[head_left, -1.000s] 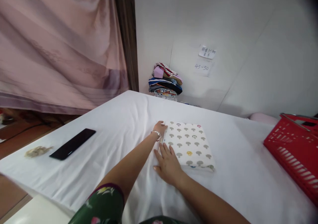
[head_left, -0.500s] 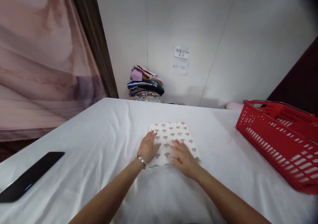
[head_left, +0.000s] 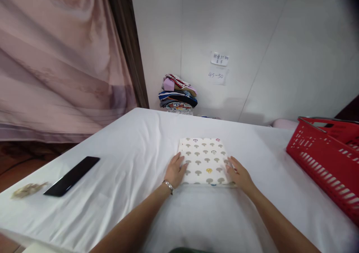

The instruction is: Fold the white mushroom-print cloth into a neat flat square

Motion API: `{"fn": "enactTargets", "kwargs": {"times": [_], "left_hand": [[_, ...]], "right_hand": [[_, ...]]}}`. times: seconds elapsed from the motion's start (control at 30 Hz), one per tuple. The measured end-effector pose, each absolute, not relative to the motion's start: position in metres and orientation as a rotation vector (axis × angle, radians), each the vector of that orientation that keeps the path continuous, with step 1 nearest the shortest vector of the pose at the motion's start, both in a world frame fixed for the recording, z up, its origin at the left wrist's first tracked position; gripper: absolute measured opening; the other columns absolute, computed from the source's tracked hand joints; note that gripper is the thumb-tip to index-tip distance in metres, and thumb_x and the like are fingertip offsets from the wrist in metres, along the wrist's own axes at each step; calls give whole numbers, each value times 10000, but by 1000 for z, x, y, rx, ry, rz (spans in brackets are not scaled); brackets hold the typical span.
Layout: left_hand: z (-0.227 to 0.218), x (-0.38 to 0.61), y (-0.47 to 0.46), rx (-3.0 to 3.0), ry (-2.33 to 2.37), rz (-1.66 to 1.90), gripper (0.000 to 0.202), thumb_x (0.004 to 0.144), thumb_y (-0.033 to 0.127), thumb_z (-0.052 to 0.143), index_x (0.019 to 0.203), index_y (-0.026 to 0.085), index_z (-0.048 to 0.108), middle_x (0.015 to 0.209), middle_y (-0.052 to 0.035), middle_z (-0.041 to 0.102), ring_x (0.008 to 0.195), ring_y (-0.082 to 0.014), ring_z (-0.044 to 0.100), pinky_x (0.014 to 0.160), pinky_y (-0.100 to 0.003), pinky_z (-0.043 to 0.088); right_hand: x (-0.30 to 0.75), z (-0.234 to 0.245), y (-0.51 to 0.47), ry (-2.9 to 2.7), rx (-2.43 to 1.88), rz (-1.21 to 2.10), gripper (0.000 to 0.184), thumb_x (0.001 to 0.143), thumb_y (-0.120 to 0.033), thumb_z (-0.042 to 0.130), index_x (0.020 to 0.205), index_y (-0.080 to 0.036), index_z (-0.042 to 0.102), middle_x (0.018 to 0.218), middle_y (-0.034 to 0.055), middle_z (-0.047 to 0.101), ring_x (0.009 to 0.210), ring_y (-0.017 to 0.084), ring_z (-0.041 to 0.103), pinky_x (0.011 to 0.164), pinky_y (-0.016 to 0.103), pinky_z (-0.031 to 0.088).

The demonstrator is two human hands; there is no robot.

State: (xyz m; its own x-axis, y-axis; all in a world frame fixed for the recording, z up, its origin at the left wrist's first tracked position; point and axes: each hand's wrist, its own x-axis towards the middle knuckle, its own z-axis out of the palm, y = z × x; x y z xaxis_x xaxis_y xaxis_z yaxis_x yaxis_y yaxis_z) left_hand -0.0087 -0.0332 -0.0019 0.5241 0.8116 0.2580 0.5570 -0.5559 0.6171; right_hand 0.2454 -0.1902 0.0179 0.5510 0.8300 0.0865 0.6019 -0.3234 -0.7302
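A folded white cloth (head_left: 203, 159) printed with grey mushrooms, and a few coloured ones, lies flat as a near-square on the white-covered table (head_left: 134, 152). At its left edge rests my left hand (head_left: 175, 170), fingers stretched out over the border, a silver bracelet on the wrist. Along the opposite edge, my right hand (head_left: 240, 175) touches the cloth with its fingers extended, a ring showing on one of them. Neither hand is closed round the fabric.
A red plastic basket (head_left: 325, 163) stands at the right. On the left lie a black phone-like slab (head_left: 73, 176) and a small beige bundle (head_left: 29, 190). Behind the table are a stack of folded fabrics (head_left: 179, 94), a wall with paper signs (head_left: 219, 67) and a pink curtain (head_left: 56, 58).
My right hand has moved from the top of the cloth to its right edge. My left hand stays at the left edge. The camera view has swung left.
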Motion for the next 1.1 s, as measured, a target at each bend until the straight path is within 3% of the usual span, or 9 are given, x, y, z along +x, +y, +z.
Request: {"fn": "enactTargets", "kwargs": {"times": [0.13, 0.23, 0.33, 0.43, 0.5, 0.63, 0.83, 0.97, 1.1], "left_hand": [[6, -9, -31, 2132, 1277, 739, 415, 804, 291, 498, 1189, 139, 508, 1233, -117, 519, 1171, -228, 461, 1008, -367, 357], [11, -8, -35, 2045, 1324, 698, 441, 771, 264, 530, 1194, 144, 491, 1145, -114, 548, 1082, -225, 516, 936, -350, 406], [11, -6, -58, 1985, 1279, 650, 485, 736, 249, 564, 1205, 164, 473, 1142, -98, 527, 996, -202, 552, 866, -320, 441], [7, -3, -96, 2015, 1034, 569, 546, 700, 247, 605, 1223, 192, 458, 1142, -70, 527, 865, -164, 577, 800, -296, 471], [5, -2, -117, 2096, 865, 543, 545, 689, 247, 622, 1211, 222, 470, 1111, -43, 552, 827, -157, 572, 805, -309, 469], [5, -3, -126, 2124, 804, 589, 384, 729, 198, 566, 1111, 225, 537, 1016, -25, 580, 740, -128, 560, 746, -291, 477], [12, -9, -102, 2136, 860, 632, 145, 747, 157, 538, 868, 196, 607, 813, 2, 572, 636, -98, 536, 636, -236, 461], [19, -3, -94, 2242, 815, 712, 158, 750, 118, 537, 868, 198, 607, 852, -1, 587, 647, -93, 541, 644, -229, 461], [24, 8, -94, 2400, 660, 762, 192, 806, 142, 493, 931, 216, 619, 983, -26, 601, 852, -131, 569, 782, -257, 468]], "right_hand": [[259, 8, -175, -966, -2146, 562, 692, 733, -479, 548, 1353, -235, 363, 1302, 82, 495, 1130, 255, 515, 941, 401, 415], [269, 4, -169, -1074, -2063, 550, 683, 697, -417, 600, 1329, -258, 396, 1311, 53, 491, 1161, 249, 489, 956, 389, 402], [298, 10, -168, -1127, -1951, 677, 670, 700, -370, 603, 1323, -222, 407, 1221, 66, 570, 1023, 222, 589, 862, 348, 473], [335, 25, -164, -1178, -2076, 468, 554, 687, -304, 598, 1218, -164, 532, 1048, 92, 660, 868, 230, 643, 771, 352, 507], [348, 32, -162, -1227, -2196, 228, 401, 666, -240, 586, 1056, -166, 644, 982, 104, 676, 896, 263, 630, 841, 413, 470], [324, 33, -167, -1319, -2143, 106, 317, 733, -233, 520, 1019, -218, 655, 1136, 61, 617, 1094, 233, 533, 983, 397, 375], [230, 21, -208, -1713, -1707, 84, 242, 841, -259, 466, 995, -250, 653, 1031, 37, 658, 987, 200, 588, 887, 379, 460], [196, 17, -230, -1806, -1575, 48, 236, 863, -228, 460, 1030, -242, 626, 1056, 59, 637, 1032, 204, 557, 897, 398, 438], [185, 16, -242, -1794, -1603, 2, 239, 873, -244, 446, 1054, -231, 602, 1082, 79, 613, 1068, 217, 524, 915, 425, 408]]}}
